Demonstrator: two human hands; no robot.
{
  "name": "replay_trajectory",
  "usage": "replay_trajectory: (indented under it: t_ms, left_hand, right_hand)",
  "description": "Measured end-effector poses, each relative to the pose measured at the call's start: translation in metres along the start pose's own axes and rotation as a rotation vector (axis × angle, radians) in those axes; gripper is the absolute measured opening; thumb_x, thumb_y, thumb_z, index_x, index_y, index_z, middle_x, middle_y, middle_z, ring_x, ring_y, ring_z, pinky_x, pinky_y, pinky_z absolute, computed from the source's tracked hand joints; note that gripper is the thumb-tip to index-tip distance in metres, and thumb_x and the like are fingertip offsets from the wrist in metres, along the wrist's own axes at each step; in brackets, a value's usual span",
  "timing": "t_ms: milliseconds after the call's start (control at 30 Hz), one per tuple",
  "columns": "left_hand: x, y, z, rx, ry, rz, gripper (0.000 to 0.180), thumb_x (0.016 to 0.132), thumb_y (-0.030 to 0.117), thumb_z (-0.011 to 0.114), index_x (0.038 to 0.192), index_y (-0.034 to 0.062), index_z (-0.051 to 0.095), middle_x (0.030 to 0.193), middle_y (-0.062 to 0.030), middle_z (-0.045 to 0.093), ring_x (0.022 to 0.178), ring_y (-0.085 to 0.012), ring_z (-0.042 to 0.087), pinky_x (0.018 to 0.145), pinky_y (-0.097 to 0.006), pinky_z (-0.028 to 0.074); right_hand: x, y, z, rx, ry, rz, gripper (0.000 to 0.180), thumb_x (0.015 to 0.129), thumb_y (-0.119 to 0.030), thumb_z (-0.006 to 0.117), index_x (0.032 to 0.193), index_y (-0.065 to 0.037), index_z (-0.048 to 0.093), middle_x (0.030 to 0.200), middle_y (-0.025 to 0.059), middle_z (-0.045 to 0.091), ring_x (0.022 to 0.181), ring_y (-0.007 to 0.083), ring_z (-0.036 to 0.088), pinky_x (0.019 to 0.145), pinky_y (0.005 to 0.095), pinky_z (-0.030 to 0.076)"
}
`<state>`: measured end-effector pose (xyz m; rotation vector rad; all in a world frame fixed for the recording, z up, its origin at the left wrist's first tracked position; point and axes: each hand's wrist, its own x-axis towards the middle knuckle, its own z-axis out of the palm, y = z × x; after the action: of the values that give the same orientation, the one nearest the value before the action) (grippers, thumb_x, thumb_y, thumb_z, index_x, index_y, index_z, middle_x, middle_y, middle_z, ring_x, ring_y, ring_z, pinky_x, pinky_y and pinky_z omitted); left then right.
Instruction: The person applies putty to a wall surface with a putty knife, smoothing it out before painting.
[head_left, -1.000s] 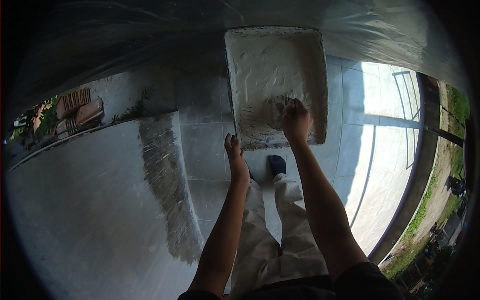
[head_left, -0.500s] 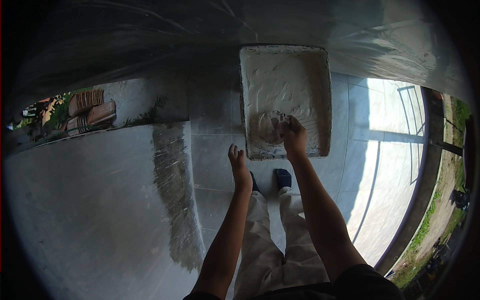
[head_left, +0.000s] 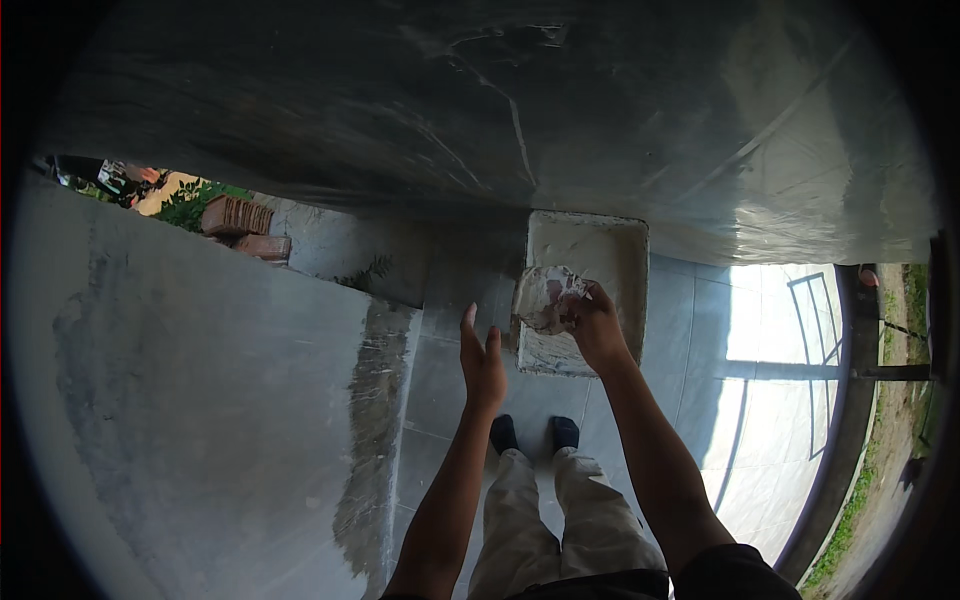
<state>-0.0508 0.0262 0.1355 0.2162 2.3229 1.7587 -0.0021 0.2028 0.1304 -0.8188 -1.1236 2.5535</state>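
Observation:
My right hand (head_left: 597, 325) grips a rounded, see-through piece smeared with white paste (head_left: 548, 299); it looks like a plastic cup or scoop, but its exact kind is unclear. It is over the left part of a rectangular tub (head_left: 643, 290) that holds pale, wet paste. Part of the tub is hidden behind the hand and the piece. My left hand (head_left: 482, 368) hovers to the left of the tub with fingers stretched out and apart, holding nothing.
A smooth grey wall (head_left: 640, 110) rises across the far side. Grey floor tiles (head_left: 665, 345) lie beneath my feet. At left is a broad grey surface (head_left: 220, 380) with a dark, rough band (head_left: 375, 430). Stacked reddish tiles (head_left: 240, 218) stand beyond it.
The paste-smeared piece has come up from the paste in my right hand. My view has tilted up, showing more wall, with the tub lower in view. The left hand stays open.

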Motion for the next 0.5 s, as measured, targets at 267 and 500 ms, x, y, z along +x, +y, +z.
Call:
replay_trajectory:
  t_ms: [267, 500]
  left_hand:
    - [0.011, 0.067, -0.079, 0.013, 0.175, 0.208, 0.056, 0.101, 0.033, 0.044, 0.142, -0.0035, 0.034, 0.147, -0.0224, 0.037, 0.139, -0.0329, 0.034, 0.114, -0.043, 0.025]
    - [-0.008, 0.142, -0.145, 0.091, 0.344, 0.381, 0.052, 0.102, 0.032, 0.042, 0.141, -0.0029, 0.038, 0.144, -0.0213, 0.04, 0.136, -0.032, 0.036, 0.113, -0.043, 0.026]
  right_hand:
    - [-0.033, -0.07, 0.107, 0.075, -0.307, 0.044, 0.029, 0.092, 0.007, 0.043, 0.119, 0.005, 0.051, 0.111, 0.0149, 0.062, 0.102, 0.0246, 0.063, 0.09, 0.0396, 0.049]
    - [-0.065, -0.093, 0.192, 0.044, -0.433, 0.018, 0.024, 0.093, 0.006, 0.045, 0.116, 0.006, 0.052, 0.111, 0.0158, 0.063, 0.099, 0.0233, 0.064, 0.087, 0.0369, 0.051]
